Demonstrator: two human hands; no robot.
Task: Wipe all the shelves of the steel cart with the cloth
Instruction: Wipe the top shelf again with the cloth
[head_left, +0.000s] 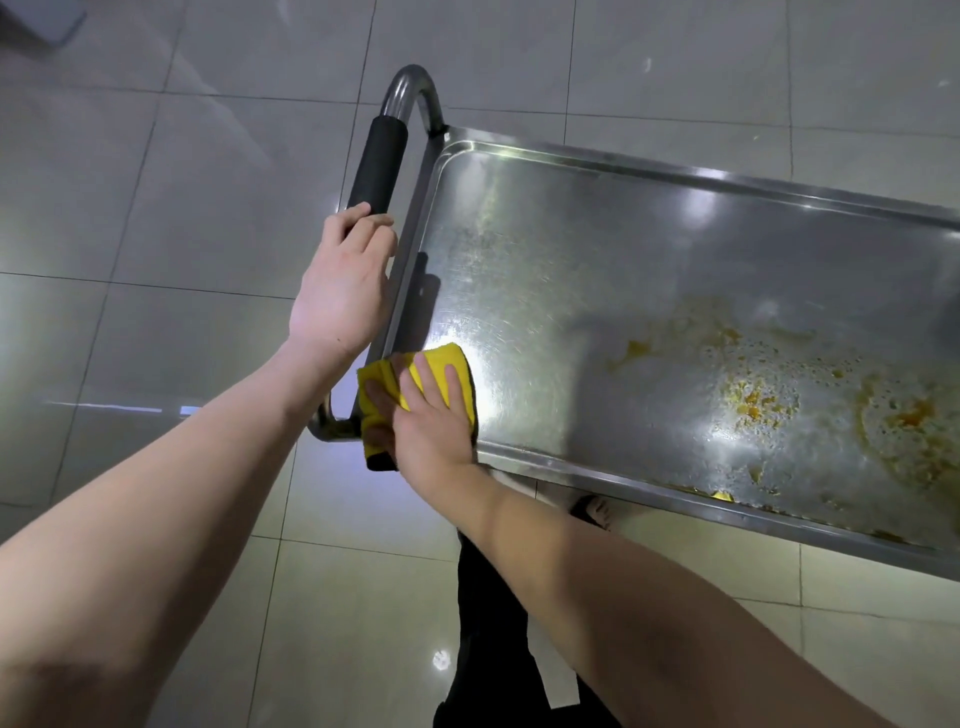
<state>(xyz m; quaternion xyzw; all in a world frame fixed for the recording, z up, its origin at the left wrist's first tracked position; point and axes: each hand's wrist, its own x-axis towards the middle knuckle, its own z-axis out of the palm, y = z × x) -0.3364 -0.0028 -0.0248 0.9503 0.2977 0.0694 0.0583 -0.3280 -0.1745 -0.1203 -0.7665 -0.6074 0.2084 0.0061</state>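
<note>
**Cloth at the near-left corner of the top shelf**

Two bare forearms reach forward from the bottom of the view over dark trousers and a tiled floor (156, 218). The right hand (431, 421) lies flat on a folded yellow cloth (457, 364), its fingers (422, 376) straight and spread, pressing the cloth onto the near-left corner of the steel cart's top shelf (545, 249); part of the cloth hangs over the shelf's rim. The left hand (340, 280) grips the cart's handle (376, 161), its fingers curled round the bar at the lower end of the black foam sleeve. The shelf near the handle gleams with scratches and light glare. Toward the right of the shelf, well apart from the cloth, orange-yellow stains (753, 405) and crumbs spread across the steel, some along the near rim.
</note>
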